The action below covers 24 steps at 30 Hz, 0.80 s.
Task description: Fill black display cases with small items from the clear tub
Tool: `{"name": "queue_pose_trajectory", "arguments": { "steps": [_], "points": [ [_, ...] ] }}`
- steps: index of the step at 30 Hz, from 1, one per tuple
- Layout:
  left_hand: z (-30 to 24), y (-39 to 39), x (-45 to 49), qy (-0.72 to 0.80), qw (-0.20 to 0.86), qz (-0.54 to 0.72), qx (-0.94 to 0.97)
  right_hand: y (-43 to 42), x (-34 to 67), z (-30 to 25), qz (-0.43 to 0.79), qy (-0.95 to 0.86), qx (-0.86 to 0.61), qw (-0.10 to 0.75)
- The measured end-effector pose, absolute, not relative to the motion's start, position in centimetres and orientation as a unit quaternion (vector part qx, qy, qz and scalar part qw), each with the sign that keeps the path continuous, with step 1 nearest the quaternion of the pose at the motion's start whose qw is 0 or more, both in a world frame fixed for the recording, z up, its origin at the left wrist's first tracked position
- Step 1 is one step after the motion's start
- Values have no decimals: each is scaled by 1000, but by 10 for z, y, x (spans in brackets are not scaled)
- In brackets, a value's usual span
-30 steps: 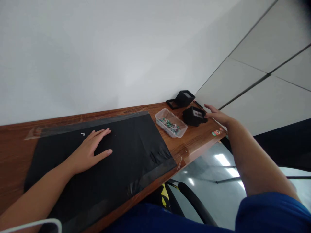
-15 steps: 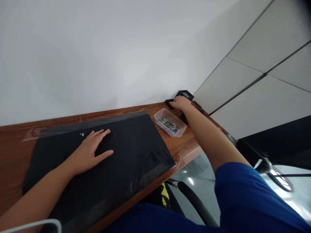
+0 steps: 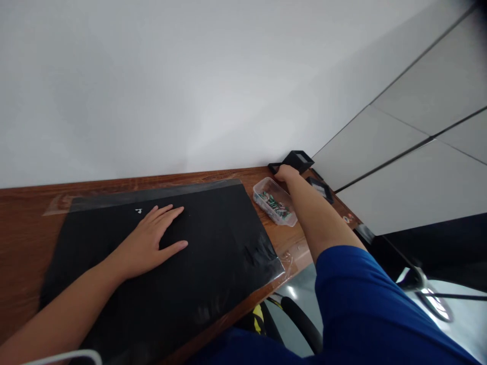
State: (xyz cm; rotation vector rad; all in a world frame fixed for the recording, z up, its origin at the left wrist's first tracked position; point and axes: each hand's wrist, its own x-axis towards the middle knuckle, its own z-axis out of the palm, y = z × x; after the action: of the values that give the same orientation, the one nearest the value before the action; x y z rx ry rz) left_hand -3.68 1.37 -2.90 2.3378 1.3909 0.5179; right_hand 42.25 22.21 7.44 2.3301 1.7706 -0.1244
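My left hand (image 3: 150, 241) lies flat on a black mat (image 3: 213, 243), thumb and fingers apart, holding nothing. Just beyond its fingers, a tiny white piece (image 3: 139, 210) rests on the mat. At the back of the table, my right hand (image 3: 287, 173) is bent down with its fingers drawn together. What those fingers hold, if anything, is hidden. Close against that hand are a flat black tray (image 3: 273, 167) and a taller black box (image 3: 300, 159). My right forearm passes beside a clear plastic container (image 3: 262, 185) of small green and silvery pieces (image 3: 276, 204).
Clear tape holds the mat's edges to the wooden table (image 3: 23, 223). Another black tray (image 3: 321, 187) sits right of my forearm. A white wall (image 3: 152, 91) rises behind the table, with pale panels (image 3: 399, 157) on the right. A chair armrest (image 3: 302, 319) is below the front edge.
The view has shifted, so the table appears slightly lower and farther right. My right hand has dipped a little beside the black box. My left hand stays flat on the mat.
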Motion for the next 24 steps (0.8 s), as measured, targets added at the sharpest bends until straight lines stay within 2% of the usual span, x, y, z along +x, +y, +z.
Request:
{"name": "queue_pose_trajectory", "arguments": {
  "steps": [4,9,14,16,18,20,24],
  "points": [
    [-30,14,-38,488,176,186,835,222,418,83,-37,578,804,133],
    [-34,16,-39,478,171,199,838,195,405,116,-27,626,775,80],
    [-38,18,-39,495,199,222,816,113,359,136,23,705,707,-45],
    [-37,20,-40,500,247,254,790,75,329,128,32,767,618,-172],
    [-33,23,-42,490,338,306,743,45,296,111,-1,818,525,-234],
    [-25,25,-43,488,447,371,651,28,267,91,-35,857,457,-235],
    [-8,27,-42,498,545,417,529,27,228,62,-93,920,361,-121]
  ]
}}
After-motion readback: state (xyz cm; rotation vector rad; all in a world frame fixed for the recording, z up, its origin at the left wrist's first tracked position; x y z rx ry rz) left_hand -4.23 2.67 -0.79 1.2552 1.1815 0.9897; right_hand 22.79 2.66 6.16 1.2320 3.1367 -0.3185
